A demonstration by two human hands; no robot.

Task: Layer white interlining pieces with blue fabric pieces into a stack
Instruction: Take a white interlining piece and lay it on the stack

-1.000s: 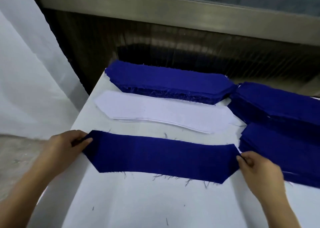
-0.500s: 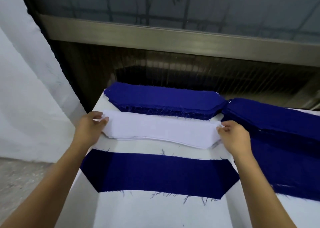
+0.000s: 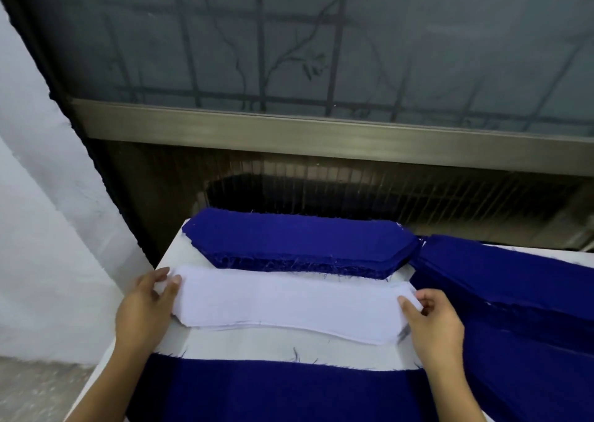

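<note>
on the white table (image 3: pixel 289 347), left hand (image 3: pixel 144 309) and right hand (image 3: pixel 434 322) pinch opposite ends of white interlining (image 3: pixel 289 302).

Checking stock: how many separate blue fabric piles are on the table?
4: the back stack; an upper right stack and lower right stack; the near piece. Others may lie outside the frame.

A white table (image 3: pixel 273 347) stands under a frosted window (image 3: pixel 353 52), beside a wall (image 3: pixel 48 229).

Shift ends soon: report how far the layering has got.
Done: one blue piece lies flat nearest the person. In hand: left hand and right hand pinch the ends of the top white interlining piece. Left: laying it on that blue piece, then the blue stack behind.
</note>
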